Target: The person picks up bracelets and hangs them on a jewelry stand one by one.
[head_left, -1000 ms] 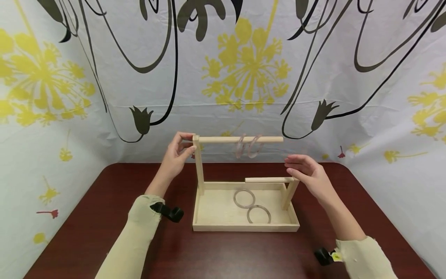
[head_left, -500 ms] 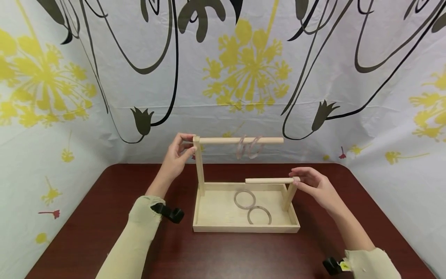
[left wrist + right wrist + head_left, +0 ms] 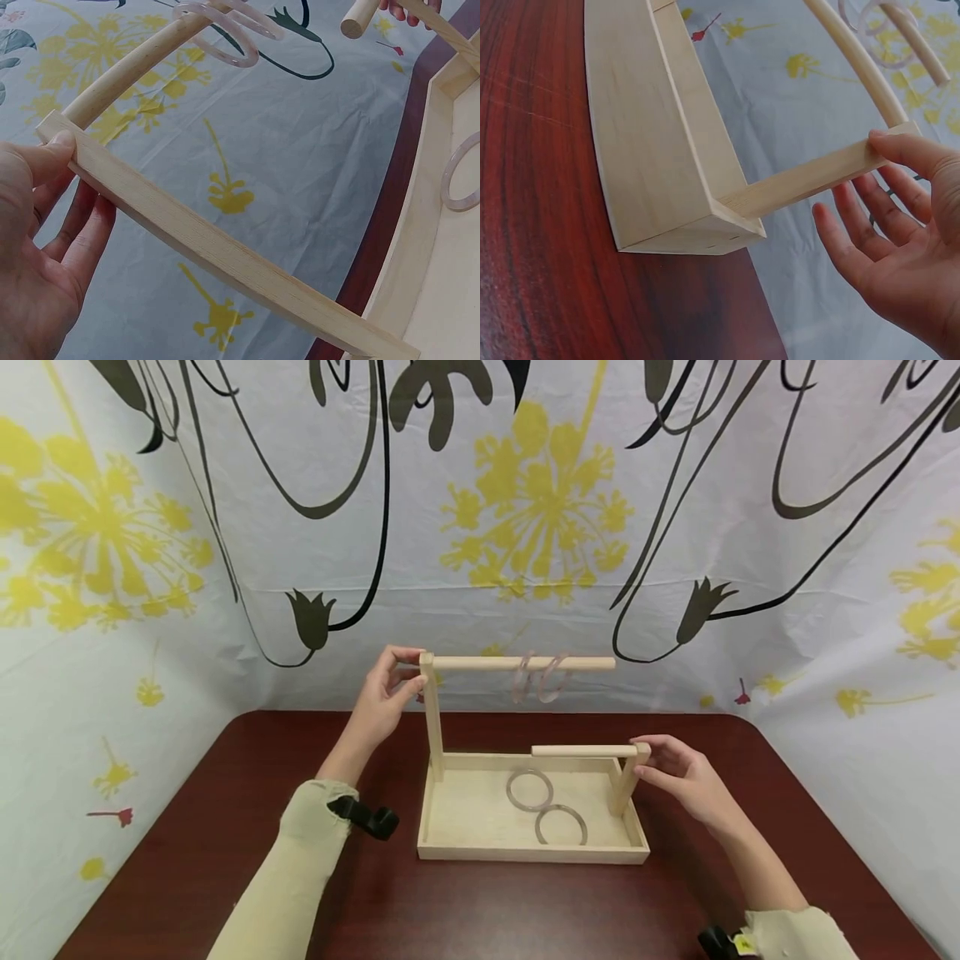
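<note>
A wooden stand has a shallow tray (image 3: 532, 854), a tall post (image 3: 432, 718) at its left and a short post (image 3: 626, 787) at its right. My left hand (image 3: 378, 702) pinches the top of the tall post, thumb in front and fingers behind. At the short post's top, my right hand (image 3: 686, 777) holds the wood between thumb and fingers, as the right wrist view shows. Two pale translucent rings (image 3: 547, 697) hang on the upper rod (image 3: 480, 663). The lower rod (image 3: 581, 751) bears no ring. Inside the tray lie two more rings (image 3: 509, 790), one overlapping the other's edge.
The stand rests on a dark red-brown wooden table (image 3: 480, 910). Behind and beside the table hangs a white cloth (image 3: 420, 552) with yellow and dark plant prints. Both forearms wear light sleeves (image 3: 300, 835) with black wrist cameras (image 3: 378, 822).
My right hand has come down from above the lower rod's end and taken hold of the short post's top. My left hand stays on the tall post; the rings have kept their places.
</note>
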The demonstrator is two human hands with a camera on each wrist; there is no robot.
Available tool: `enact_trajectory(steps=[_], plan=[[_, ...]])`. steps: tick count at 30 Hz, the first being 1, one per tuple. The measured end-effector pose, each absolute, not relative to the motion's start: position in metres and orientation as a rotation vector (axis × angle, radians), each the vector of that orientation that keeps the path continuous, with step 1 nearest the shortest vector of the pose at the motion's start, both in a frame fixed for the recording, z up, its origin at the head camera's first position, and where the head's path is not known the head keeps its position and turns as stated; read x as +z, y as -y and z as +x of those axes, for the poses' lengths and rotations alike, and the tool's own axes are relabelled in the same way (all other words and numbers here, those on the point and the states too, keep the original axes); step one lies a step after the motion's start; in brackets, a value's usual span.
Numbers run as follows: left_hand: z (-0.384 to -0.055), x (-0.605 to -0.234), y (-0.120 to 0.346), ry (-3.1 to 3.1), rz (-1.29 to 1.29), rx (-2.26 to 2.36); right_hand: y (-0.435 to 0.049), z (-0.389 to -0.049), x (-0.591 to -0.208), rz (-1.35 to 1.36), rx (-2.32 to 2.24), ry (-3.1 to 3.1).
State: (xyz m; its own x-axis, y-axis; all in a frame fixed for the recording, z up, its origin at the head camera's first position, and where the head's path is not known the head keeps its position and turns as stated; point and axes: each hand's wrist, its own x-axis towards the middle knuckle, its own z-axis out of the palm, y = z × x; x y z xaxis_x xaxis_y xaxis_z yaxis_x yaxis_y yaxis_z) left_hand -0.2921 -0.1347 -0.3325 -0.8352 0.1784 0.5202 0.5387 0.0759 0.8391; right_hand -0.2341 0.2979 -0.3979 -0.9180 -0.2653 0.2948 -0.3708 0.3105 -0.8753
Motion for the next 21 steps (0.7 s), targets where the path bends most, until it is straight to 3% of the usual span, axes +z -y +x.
enact_trajectory(steps=[21], plan=[[-0.286, -0.327, 0.130, 2.087, -0.623, -1.834, -0.292, -0.236, -0.412, 0.558, 1.579, 2.419]])
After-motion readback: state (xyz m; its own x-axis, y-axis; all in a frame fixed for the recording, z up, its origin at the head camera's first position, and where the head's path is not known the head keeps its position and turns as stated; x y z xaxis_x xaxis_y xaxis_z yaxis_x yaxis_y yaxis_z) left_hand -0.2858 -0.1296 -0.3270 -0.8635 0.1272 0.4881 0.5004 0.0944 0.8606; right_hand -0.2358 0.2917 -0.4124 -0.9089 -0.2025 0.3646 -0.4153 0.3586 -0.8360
